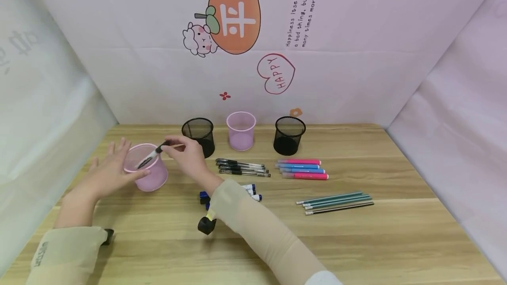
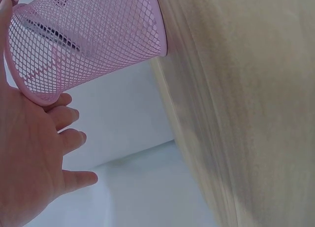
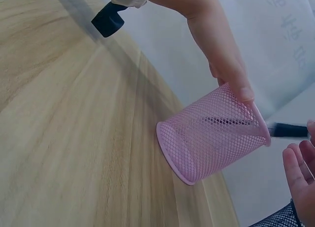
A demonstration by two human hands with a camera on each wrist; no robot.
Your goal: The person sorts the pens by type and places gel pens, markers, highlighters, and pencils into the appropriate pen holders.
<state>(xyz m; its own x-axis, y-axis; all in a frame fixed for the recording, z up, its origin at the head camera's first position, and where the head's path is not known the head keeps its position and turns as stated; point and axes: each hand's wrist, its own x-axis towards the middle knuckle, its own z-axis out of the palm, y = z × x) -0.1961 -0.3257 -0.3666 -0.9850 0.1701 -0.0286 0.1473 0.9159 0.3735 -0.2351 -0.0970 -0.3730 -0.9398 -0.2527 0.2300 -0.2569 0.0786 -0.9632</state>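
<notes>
On the left of the table stands a pink mesh pen cup (image 1: 153,180), upright. My left hand (image 1: 107,169) holds it at the rim, thumb at the near side and the other fingers spread beyond. A whiteboard marker (image 1: 148,160) with a white body and black cap slants into the cup. My right hand (image 1: 189,156) pinches the marker by its capped end above the rim. The right wrist view shows the marker's black cap (image 3: 291,131) sticking out of the cup, while its body shows through the mesh in the left wrist view.
Two black mesh cups (image 1: 288,142) and another pink cup (image 1: 241,139) stand at the back. Black pens (image 1: 242,168), pink and blue markers (image 1: 303,168), and several pencils (image 1: 336,202) lie grouped. Blue-capped markers (image 1: 248,187) lie partly hidden under my right forearm.
</notes>
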